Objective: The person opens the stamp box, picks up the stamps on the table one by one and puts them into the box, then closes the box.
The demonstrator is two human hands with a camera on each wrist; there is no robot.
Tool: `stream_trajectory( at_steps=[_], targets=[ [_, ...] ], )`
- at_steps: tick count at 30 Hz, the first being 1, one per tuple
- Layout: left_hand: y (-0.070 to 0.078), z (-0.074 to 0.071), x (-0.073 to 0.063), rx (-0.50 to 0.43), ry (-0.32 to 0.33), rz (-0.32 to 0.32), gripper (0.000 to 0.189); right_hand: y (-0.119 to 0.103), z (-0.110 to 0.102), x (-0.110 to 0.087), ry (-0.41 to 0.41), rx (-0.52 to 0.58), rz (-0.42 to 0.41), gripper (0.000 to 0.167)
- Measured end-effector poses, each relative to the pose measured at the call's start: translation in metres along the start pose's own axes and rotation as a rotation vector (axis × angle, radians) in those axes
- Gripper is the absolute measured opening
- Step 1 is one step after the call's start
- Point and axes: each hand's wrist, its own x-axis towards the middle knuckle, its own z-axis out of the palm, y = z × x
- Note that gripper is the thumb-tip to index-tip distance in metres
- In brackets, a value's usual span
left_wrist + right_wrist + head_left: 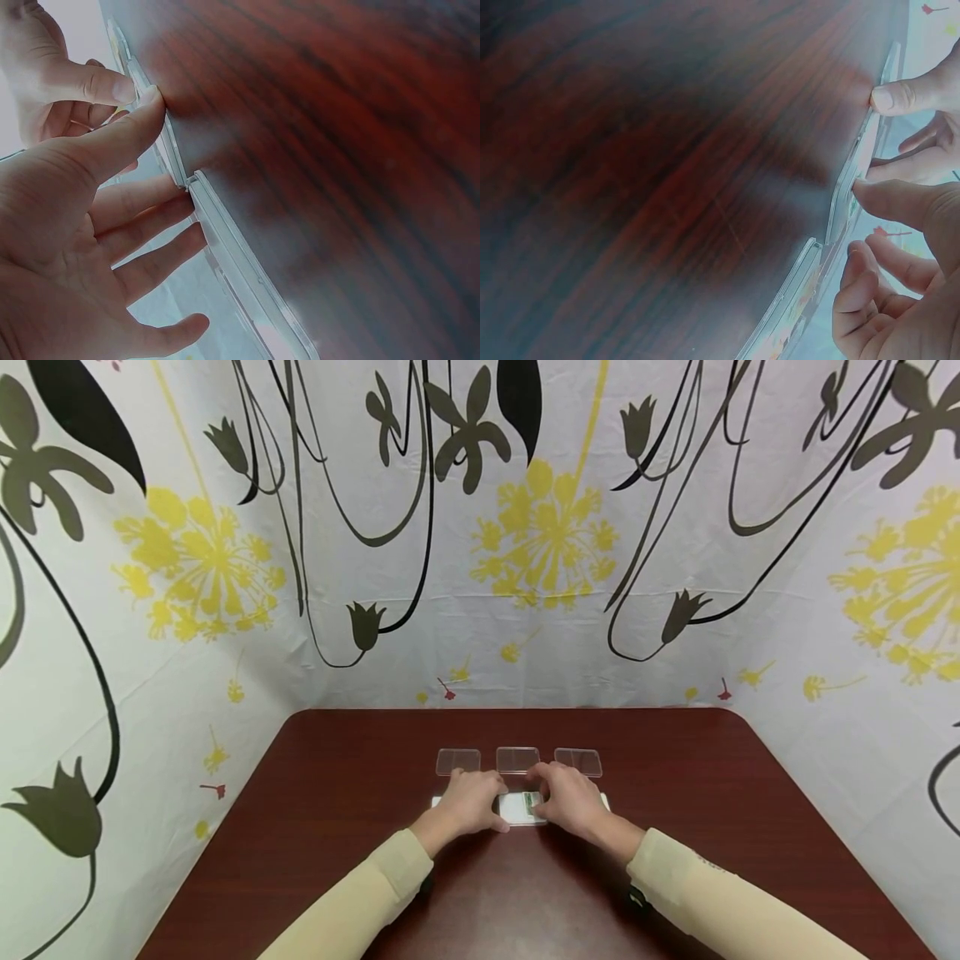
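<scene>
My left hand (471,800) is at the left end of a flat white case (516,810), thumb at its near edge and fingertips toward its far edge. In the left wrist view its other fingers lie spread, over the seam with the neighbouring white case (244,274). My right hand (573,797) bends over the right end of the middle case. Its thumb and fingers hold a small card with green print (531,803), which overlaps the case. The right wrist view shows the thumb (896,199) at the case's edge and the other fingers curled.
Three clear plastic lids (517,760) lie in a row behind the cases. A right-hand case (784,307) with coloured print sits beside the middle one. All rest on a dark red-brown table (360,743), with a flower-patterned cloth (465,668) behind and at both sides.
</scene>
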Motion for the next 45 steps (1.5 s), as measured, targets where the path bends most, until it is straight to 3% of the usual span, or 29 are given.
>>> stream_trajectory(
  at_steps=[15,27,37,45],
  targets=[
    [-0.001,0.001,0.002,0.000,0.007,0.001,0.056,-0.001,-0.012,0.002,-0.009,0.019,-0.010,0.037],
    [-0.001,0.003,0.002,-0.009,0.011,-0.002,0.056,0.003,-0.038,-0.001,-0.046,0.072,-0.027,0.050],
    [0.000,0.003,0.000,-0.006,0.019,0.005,0.057,0.011,-0.075,-0.023,-0.057,0.009,-0.084,0.056],
    [0.000,0.003,-0.002,0.001,0.026,0.013,0.050,0.032,-0.102,-0.046,-0.092,-0.039,-0.088,0.053]
  ],
)
